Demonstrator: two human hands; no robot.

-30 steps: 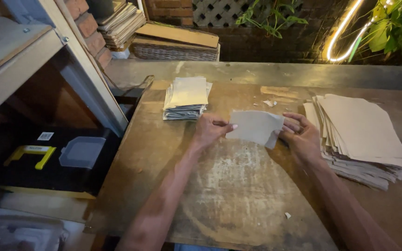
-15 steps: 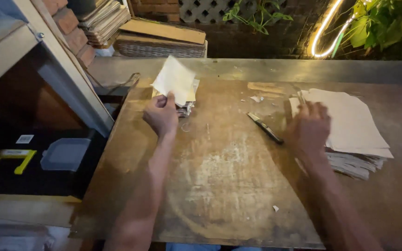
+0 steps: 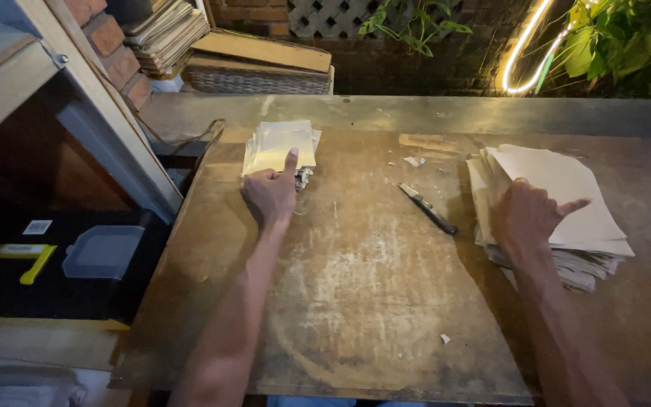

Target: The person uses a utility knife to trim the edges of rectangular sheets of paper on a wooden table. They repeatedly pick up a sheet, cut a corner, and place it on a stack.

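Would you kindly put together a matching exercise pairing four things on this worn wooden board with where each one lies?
Things:
1. small paper stack
2. knife
3. large paper stack
4. white scrap

Places:
A. under the right hand
B. near the board's front edge
C. under the left hand
D. in the middle, between both hands

Pairs: 1-C, 2-D, 3-A, 4-B

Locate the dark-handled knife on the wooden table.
In the head view, the dark-handled knife lies right of centre on the worn wooden table, beside the right hand.
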